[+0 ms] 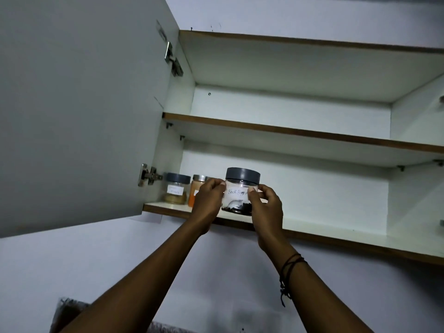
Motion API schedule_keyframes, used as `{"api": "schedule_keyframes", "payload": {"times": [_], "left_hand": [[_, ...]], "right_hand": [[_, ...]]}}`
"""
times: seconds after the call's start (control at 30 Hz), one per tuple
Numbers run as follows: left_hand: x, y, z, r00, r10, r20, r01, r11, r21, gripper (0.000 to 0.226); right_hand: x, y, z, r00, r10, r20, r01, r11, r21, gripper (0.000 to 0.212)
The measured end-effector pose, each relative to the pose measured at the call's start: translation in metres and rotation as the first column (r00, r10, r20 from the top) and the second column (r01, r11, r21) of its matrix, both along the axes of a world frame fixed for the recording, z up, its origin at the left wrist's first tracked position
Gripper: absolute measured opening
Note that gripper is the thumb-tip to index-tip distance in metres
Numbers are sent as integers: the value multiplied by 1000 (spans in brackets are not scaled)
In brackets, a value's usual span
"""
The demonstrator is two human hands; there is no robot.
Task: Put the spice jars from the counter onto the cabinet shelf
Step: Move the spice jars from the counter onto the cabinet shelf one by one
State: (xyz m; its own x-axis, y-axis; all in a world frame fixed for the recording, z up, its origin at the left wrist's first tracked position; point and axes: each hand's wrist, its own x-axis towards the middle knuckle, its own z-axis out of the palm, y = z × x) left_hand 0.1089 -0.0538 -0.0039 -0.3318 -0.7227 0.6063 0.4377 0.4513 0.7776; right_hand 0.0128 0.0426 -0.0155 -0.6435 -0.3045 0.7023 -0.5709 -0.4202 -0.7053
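1. Left hand (208,200) and right hand (265,207) are both gripping the black pepper jar (241,191) by its sides.
2. Jar is sitting at the front edge of the bottom shelf (336,233), right of two other jars (186,191).

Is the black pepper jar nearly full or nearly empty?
Nearly empty: the black pepper jar is clear, with only a shallow dark layer of peppercorns at its bottom.

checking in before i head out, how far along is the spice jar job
Two jars already stand at the left end of the bottom shelf: a grey-lidded jar and an orange jar. In hand: both hands, left hand and right hand, hold the black pepper jar at the shelf's front edge. The counter is out of view, so what's left is unknown.
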Motion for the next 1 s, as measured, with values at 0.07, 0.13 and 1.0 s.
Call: {"api": "schedule_keyframes", "payload": {"times": [0.07,0.13,1.0], "left_hand": [[-9,-16,12,999,30,34,-29,999,-16,19],[-19,-35,17,996,49,76,-48,999,-10,23],[-61,-127,11,818,288,498,-141,940,-311,13]], "right_hand": [[-5,-15,11,999,-33,-36,35,998,56,33],[-11,-30,17,998,-27,-64,34,993,113,22],[-77,-130,25,979,134,-152,-27,830,557,36]]}}
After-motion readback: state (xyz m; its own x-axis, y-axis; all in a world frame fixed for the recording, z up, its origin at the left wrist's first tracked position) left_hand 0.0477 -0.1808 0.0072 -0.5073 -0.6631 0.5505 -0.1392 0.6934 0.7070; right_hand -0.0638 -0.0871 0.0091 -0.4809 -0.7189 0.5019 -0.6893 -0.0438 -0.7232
